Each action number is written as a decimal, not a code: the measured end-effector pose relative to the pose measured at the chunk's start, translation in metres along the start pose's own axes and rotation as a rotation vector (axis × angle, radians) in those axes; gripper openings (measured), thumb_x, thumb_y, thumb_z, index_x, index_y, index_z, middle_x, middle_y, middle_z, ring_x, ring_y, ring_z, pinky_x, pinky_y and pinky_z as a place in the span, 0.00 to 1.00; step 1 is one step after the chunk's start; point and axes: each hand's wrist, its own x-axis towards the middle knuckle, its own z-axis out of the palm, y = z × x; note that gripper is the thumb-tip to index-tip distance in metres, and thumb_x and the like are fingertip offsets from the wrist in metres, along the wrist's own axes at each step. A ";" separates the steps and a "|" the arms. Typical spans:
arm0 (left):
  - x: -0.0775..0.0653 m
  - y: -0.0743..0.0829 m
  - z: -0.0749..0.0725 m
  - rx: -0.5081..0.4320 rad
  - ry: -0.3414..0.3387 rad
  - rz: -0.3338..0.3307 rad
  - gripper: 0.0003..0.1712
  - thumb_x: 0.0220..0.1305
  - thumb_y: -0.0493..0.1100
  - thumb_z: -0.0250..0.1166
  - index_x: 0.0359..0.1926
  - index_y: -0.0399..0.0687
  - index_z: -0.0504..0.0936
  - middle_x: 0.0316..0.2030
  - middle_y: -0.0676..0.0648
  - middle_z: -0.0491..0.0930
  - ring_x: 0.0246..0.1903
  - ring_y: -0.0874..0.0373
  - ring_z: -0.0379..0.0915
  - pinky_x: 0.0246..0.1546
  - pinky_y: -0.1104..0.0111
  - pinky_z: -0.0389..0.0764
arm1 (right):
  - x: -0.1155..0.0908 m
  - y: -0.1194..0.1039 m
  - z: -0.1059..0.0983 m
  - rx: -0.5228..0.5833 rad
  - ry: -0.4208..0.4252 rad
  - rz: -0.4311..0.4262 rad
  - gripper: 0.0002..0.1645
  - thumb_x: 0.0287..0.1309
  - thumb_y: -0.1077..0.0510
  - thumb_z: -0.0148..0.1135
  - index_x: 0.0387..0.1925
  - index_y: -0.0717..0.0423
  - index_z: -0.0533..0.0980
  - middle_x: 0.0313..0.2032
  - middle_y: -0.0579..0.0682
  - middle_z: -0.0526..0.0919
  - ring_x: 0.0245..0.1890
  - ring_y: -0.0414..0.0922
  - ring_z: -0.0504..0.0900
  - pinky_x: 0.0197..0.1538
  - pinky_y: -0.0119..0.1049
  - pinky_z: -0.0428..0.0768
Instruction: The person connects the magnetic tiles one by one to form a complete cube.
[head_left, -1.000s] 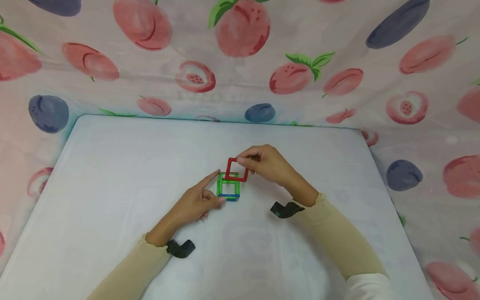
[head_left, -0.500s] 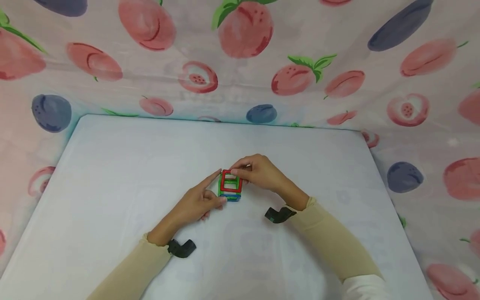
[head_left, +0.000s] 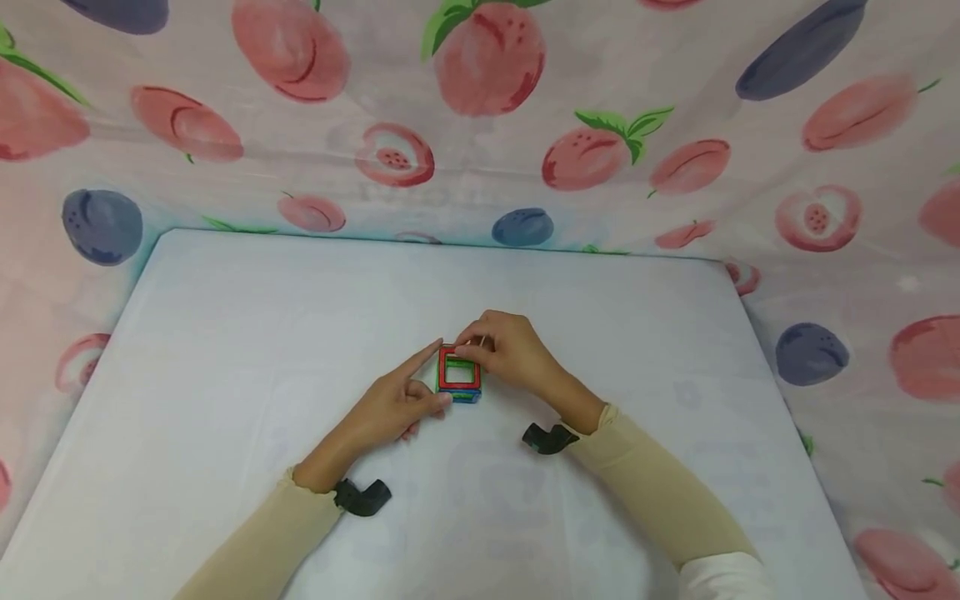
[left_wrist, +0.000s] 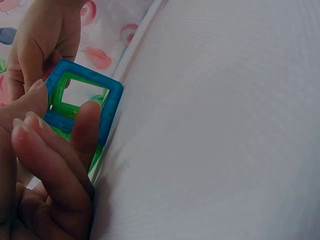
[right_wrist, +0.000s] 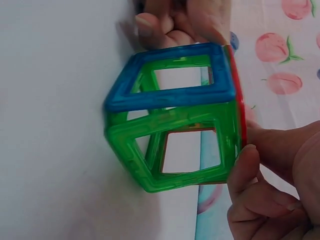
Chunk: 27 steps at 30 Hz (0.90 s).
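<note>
A small cube of square magnetic tiles stands on the table, with a blue tile (right_wrist: 170,96) on its near face and a green tile (right_wrist: 170,119) beside it. The red magnetic tile (head_left: 459,386) lies over the top, flush with the edges. Its far right part is pinched by my right hand (head_left: 517,354), the thumb on top. My left hand (head_left: 386,408) grips the cube's left side, index finger stretched to the far corner, thumb at the near one. In the left wrist view a left fingertip (left_wrist: 89,112) is in front of the blue tile.
The white tabletop (head_left: 300,300) spreads around the cube on all sides. Behind it and at both sides hangs a fruit-print cloth (head_left: 465,167). A black wrist device (head_left: 363,497) sticks out from the left sleeve, another (head_left: 550,438) from the right.
The right hand has brought the red tile down and leftward, from held tilted above the cube to lying square on its top. The left hand has stayed in place.
</note>
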 end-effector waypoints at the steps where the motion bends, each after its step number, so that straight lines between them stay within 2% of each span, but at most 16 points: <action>1: 0.000 0.001 0.000 0.000 -0.001 0.003 0.49 0.67 0.56 0.69 0.80 0.72 0.51 0.32 0.49 0.87 0.16 0.59 0.69 0.19 0.66 0.76 | 0.000 0.000 0.000 -0.025 0.015 -0.012 0.06 0.63 0.54 0.72 0.39 0.50 0.88 0.29 0.44 0.79 0.24 0.36 0.75 0.30 0.29 0.75; 4: 0.001 0.002 -0.001 -0.008 -0.004 0.000 0.50 0.67 0.57 0.69 0.81 0.72 0.50 0.32 0.49 0.88 0.15 0.59 0.69 0.19 0.67 0.77 | -0.002 -0.002 -0.001 -0.055 0.068 -0.010 0.08 0.63 0.54 0.72 0.41 0.52 0.86 0.31 0.45 0.81 0.27 0.37 0.77 0.32 0.31 0.77; 7: 0.002 0.003 -0.003 -0.062 -0.005 -0.024 0.49 0.67 0.58 0.69 0.80 0.70 0.51 0.34 0.48 0.88 0.16 0.58 0.69 0.19 0.68 0.76 | -0.007 -0.002 -0.003 -0.001 0.125 0.101 0.11 0.66 0.50 0.68 0.44 0.51 0.84 0.33 0.47 0.82 0.28 0.39 0.79 0.32 0.33 0.79; 10: 0.003 0.003 -0.005 -0.161 0.021 -0.064 0.43 0.70 0.59 0.65 0.78 0.64 0.56 0.34 0.47 0.87 0.17 0.59 0.67 0.18 0.70 0.73 | -0.013 0.000 -0.007 0.220 0.092 0.311 0.18 0.71 0.44 0.62 0.45 0.54 0.82 0.29 0.48 0.80 0.24 0.41 0.76 0.28 0.33 0.75; 13: 0.003 0.003 -0.007 -0.291 0.069 -0.099 0.32 0.75 0.58 0.58 0.72 0.53 0.63 0.32 0.46 0.84 0.16 0.61 0.64 0.18 0.72 0.68 | -0.019 0.006 -0.010 0.483 -0.026 0.531 0.26 0.74 0.39 0.56 0.48 0.58 0.80 0.24 0.48 0.75 0.20 0.42 0.71 0.25 0.32 0.69; 16: 0.003 0.005 -0.007 -0.411 0.091 -0.114 0.25 0.80 0.54 0.52 0.66 0.43 0.67 0.28 0.49 0.81 0.15 0.63 0.62 0.17 0.74 0.65 | -0.025 0.013 -0.009 0.687 -0.151 0.644 0.29 0.74 0.39 0.54 0.52 0.61 0.79 0.20 0.46 0.70 0.16 0.42 0.65 0.22 0.31 0.62; 19: 0.004 0.006 -0.007 -0.465 0.065 -0.118 0.23 0.82 0.50 0.50 0.65 0.38 0.69 0.27 0.52 0.81 0.15 0.65 0.61 0.16 0.75 0.63 | -0.029 0.018 -0.004 0.812 -0.215 0.667 0.26 0.75 0.41 0.55 0.49 0.61 0.78 0.19 0.44 0.69 0.14 0.39 0.62 0.19 0.30 0.58; 23: 0.004 0.006 -0.008 -0.472 0.011 -0.122 0.26 0.82 0.49 0.48 0.67 0.35 0.70 0.27 0.53 0.82 0.15 0.66 0.62 0.17 0.76 0.64 | -0.030 0.019 0.003 0.989 -0.282 0.633 0.21 0.77 0.45 0.52 0.46 0.61 0.77 0.21 0.43 0.68 0.13 0.35 0.60 0.17 0.27 0.54; 27: 0.004 0.006 -0.005 -0.510 -0.029 -0.125 0.26 0.82 0.49 0.49 0.66 0.32 0.70 0.27 0.54 0.82 0.16 0.66 0.62 0.17 0.77 0.63 | -0.031 0.020 0.007 1.153 -0.339 0.609 0.18 0.79 0.49 0.50 0.44 0.58 0.79 0.22 0.42 0.68 0.13 0.33 0.60 0.17 0.24 0.55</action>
